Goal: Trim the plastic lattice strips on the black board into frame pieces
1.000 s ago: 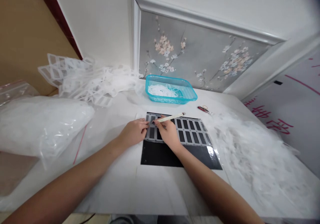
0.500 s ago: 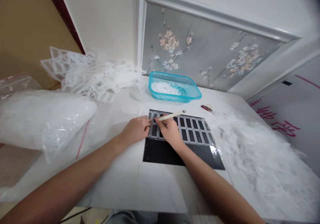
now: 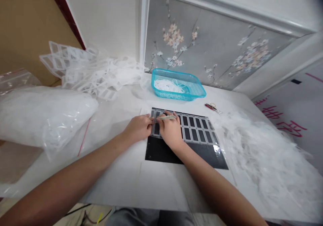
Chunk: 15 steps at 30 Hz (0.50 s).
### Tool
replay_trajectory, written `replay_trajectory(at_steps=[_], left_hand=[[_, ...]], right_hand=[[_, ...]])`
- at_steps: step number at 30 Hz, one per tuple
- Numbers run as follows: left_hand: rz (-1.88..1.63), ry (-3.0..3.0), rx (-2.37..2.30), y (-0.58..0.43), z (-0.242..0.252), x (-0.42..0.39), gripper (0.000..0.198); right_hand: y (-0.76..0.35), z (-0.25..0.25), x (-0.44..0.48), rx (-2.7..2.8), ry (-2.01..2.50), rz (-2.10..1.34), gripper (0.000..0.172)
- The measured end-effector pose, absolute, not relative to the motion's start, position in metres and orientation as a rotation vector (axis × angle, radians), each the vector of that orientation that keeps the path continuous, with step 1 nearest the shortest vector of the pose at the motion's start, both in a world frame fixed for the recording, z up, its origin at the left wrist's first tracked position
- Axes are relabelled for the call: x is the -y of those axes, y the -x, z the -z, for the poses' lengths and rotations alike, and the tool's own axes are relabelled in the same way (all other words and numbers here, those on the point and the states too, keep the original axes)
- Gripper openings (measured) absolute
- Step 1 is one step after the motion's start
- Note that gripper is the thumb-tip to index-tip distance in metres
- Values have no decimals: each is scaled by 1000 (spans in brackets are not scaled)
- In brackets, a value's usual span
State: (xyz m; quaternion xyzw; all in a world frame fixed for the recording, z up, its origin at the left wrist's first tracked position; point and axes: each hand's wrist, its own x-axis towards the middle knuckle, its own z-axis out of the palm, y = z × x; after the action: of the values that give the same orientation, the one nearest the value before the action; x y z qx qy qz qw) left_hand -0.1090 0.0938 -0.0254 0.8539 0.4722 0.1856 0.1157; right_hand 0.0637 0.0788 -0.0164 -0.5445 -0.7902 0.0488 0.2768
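A translucent plastic sheet (image 3: 188,127) with rows of rectangular windows lies on a black mat (image 3: 164,151) in the middle of the table. My left hand (image 3: 139,127) rests at the sheet's left end, its fingers bent together and their tips pressed on the edge. Just right of it, my right hand (image 3: 170,129) is closed round a slim off-white pen-like tool (image 3: 168,117). The tool lies low and slanted across the fingers, its tip near the sheet's upper left windows. My fingers hide that tip, so its exact kind does not show.
Behind the mat stands a blue plastic basket (image 3: 199,91) with white strips in it. White window-cut sheets (image 3: 101,73) are heaped at the back left, beside a full clear bag (image 3: 47,118). A red-handled tool (image 3: 212,107) and a translucent plastic pile (image 3: 267,158) are on the right.
My right hand has tipped the pen-like tool lower, and more of it is now covered by the fingers. My left hand stays at the sheet's left end. The view has shifted slightly.
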Motion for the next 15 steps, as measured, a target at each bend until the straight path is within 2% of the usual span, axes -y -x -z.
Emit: replay_trajectory(at_steps=[6,15], left_hand=[[-518,-2445,-1442,107,19,-93,38],[-564,-2355,-1461,116,17,-95,34]], right_hand=[[-73,16,-86,2121,1548,126,27],[-148,-8,-103,1584,1770,293,31]])
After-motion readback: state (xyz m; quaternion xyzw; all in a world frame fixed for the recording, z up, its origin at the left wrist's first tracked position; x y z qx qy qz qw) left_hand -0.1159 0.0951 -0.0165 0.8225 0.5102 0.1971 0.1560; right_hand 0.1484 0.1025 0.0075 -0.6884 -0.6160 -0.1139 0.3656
